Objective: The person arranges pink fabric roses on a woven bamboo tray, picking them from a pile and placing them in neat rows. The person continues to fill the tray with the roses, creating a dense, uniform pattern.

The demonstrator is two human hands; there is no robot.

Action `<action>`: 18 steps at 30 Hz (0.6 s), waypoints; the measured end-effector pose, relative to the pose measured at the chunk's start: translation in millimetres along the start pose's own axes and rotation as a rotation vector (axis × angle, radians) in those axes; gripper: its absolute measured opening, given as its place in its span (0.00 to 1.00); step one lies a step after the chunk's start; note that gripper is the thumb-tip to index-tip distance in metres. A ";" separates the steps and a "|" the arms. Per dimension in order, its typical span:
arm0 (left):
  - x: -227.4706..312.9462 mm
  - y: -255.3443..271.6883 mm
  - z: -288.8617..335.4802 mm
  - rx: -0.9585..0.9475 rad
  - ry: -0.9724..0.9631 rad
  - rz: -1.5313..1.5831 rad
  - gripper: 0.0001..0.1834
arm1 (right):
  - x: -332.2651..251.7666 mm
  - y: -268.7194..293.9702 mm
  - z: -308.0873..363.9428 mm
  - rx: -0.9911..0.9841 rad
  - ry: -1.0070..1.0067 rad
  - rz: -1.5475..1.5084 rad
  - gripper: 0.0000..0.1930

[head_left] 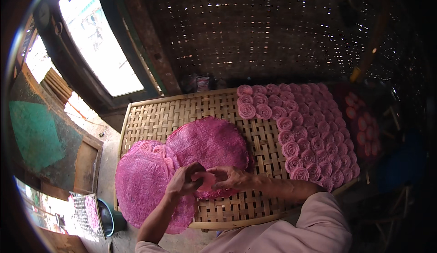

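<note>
Tabletop [150, 116] of open weave spans the frame's middle, and on it we see two pink discs [207, 139] left of centre and rows of pink rosettes [314, 134] at right. Toward lower centre, our left hand [185, 179] and right hand [232, 178] pinch a small pink piece [206, 181] between them, over the discs' near edges.
</note>
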State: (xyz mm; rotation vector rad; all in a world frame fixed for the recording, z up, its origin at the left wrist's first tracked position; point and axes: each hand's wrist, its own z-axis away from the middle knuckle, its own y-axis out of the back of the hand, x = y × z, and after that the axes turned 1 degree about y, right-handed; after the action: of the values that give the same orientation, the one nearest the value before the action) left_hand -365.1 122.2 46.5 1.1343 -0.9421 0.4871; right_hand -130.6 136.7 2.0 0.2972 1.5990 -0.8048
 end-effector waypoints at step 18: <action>-19.8 -114.3 -11.6 0.351 -0.247 -0.563 0.27 | -40.3 222.2 29.5 0.939 -0.227 1.277 0.13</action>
State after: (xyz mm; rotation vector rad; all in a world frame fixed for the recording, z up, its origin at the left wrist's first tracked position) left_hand -285.8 91.8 -33.4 1.7372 -0.7130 0.0477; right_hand 35.8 288.4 -32.3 1.6184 0.4545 -0.4459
